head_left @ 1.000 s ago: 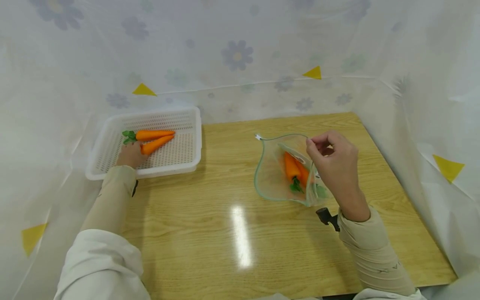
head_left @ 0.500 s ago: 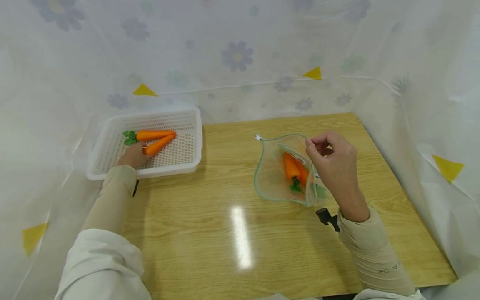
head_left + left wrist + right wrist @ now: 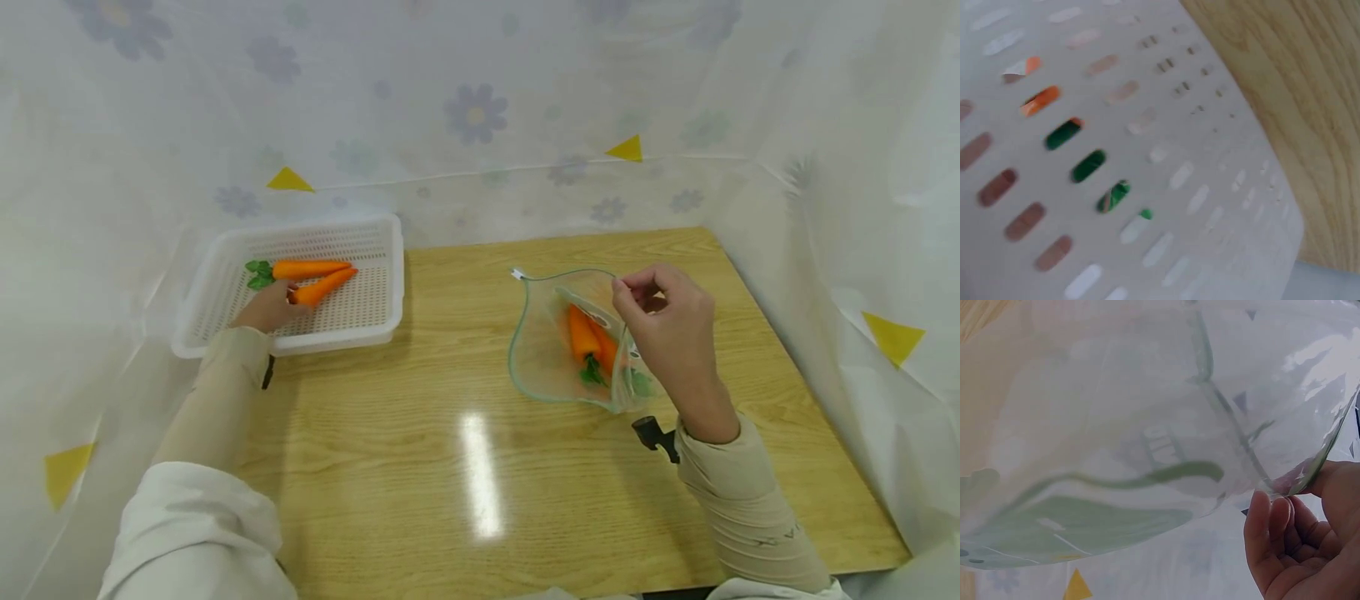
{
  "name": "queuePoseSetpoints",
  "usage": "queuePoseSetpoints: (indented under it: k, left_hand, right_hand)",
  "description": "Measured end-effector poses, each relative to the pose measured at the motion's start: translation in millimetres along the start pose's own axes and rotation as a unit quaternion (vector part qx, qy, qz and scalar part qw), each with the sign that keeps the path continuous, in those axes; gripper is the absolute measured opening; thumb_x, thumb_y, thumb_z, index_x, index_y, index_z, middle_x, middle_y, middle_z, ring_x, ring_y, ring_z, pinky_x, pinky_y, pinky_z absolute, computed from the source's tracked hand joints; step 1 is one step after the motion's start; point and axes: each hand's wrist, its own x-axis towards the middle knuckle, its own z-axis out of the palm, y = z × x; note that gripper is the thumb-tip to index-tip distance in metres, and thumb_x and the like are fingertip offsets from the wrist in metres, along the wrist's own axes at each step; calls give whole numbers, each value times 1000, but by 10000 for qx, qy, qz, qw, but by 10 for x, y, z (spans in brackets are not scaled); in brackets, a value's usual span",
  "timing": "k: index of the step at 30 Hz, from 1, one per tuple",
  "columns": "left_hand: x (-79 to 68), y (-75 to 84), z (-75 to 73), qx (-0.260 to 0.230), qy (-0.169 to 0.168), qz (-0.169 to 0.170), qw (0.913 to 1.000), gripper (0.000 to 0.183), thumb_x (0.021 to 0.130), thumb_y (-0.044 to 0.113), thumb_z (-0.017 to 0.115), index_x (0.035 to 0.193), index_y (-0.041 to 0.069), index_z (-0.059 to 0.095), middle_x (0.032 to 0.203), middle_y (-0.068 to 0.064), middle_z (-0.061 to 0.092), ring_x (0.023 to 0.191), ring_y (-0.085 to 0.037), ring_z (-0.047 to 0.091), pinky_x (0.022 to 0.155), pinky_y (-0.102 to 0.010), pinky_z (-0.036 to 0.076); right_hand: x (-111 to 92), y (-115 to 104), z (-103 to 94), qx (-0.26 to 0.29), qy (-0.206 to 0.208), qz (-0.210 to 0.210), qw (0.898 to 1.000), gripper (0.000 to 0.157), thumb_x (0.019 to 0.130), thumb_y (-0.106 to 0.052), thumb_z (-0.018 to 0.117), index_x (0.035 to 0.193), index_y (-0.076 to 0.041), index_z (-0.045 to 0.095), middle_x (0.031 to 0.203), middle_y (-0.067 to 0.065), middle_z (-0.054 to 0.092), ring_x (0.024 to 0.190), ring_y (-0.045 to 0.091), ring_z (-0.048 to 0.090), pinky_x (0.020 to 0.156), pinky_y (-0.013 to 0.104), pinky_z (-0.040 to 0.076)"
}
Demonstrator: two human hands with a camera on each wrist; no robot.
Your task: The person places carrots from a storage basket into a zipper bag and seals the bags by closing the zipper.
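Note:
Inside the white basket [image 3: 375, 312], my left hand [image 3: 266, 310] grips the thick end of the nearer carrot [image 3: 322, 287]; its leaves are hidden by the hand. A second carrot [image 3: 307, 268] with green leaves lies just beyond it. In the left wrist view the slotted basket wall [image 3: 1166, 169] blocks the hand, and bits of green and orange show through the slots. On the right, my right hand [image 3: 671, 321] pinches the edge of a clear zip bag [image 3: 540, 358] with green trim, its mouth held apart. Two carrots [image 3: 583, 333] lie in the bag.
The wooden table [image 3: 405, 467] carries the basket at its back left and the bag on the right. A white zip slider [image 3: 517, 273] sits at the bag's far left corner. Pale flowered sheeting [image 3: 420, 100] with yellow triangles surrounds the table on several sides.
My left hand has closed on the nearer carrot, whose tip has shifted slightly to the right. The right hand and the bag have stayed in place.

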Motion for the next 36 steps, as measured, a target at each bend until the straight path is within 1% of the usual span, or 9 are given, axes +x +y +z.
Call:
queuePoseSetpoints:
  k: [3,4,8,11,15,20,26,28,36]
  left_hand:
    - [-28,41,-16,-152,378,131,9991,54,91,42,56,123,0,42,111,-20,50,90,-32,48,76,-45,41]
    - [-33,54,-21,-156,495,213,9984,54,92,40,56,125,0,41,114,-20,50,92,-32,48,79,-47,41]
    - [-51,114,-35,-467,923,616,9927,49,92,21,60,130,-2,39,124,-21,46,105,-34,45,90,-53,37]
    - [-82,182,-50,-470,1212,825,9881,47,93,16,58,131,-4,39,126,-22,44,107,-35,45,90,-53,38]
    - [-160,299,-65,-304,1487,869,9846,49,94,19,55,133,-5,38,125,-25,40,105,-36,43,87,-52,40]
    - [-294,476,-62,-223,1838,1093,9766,45,92,12,57,131,-5,42,124,-26,39,105,-38,41,87,-52,40]
    - [-460,712,-61,-184,2238,1546,9621,43,89,6,60,129,-1,46,124,-22,41,109,-37,40,91,-50,40]
    - [-513,789,-72,-188,2392,1704,9557,44,88,5,61,129,1,46,125,-21,40,110,-37,40,90,-49,41]
    - [-754,1083,-129,-41,2925,2512,9227,42,86,3,62,125,3,49,124,-17,41,109,-33,40,86,-44,43]
  right_hand:
    - [-3,-1,2,-19,18,-10,10000,15,86,-14,65,79,-1,64,72,2,58,63,6,52,62,10,45]
    - [-3,-1,2,-20,18,-14,10000,15,86,-13,65,79,-1,64,72,2,58,63,6,52,62,10,45]
    - [1,-3,1,24,9,-31,10000,14,86,-13,65,79,-1,64,72,2,59,63,6,52,62,10,45]
    - [3,-1,0,66,10,-45,10000,14,86,-12,65,79,0,64,72,2,59,63,6,52,62,10,45]
    - [2,4,2,66,10,-42,10000,14,86,-12,65,79,0,64,72,2,59,63,6,52,62,10,45]
    - [2,5,8,78,-14,-2,10000,14,86,-13,65,80,-1,64,73,1,59,64,6,52,63,10,45]
    - [4,9,19,89,-23,8,10000,15,86,-14,65,80,-1,64,73,1,58,64,6,52,62,10,45]
    - [3,10,23,97,-25,13,9999,15,86,-14,65,80,-1,64,73,1,58,64,6,52,62,10,45]
    - [-4,10,35,123,-19,17,9999,15,86,-15,65,80,-1,64,73,1,58,64,6,52,62,10,45]
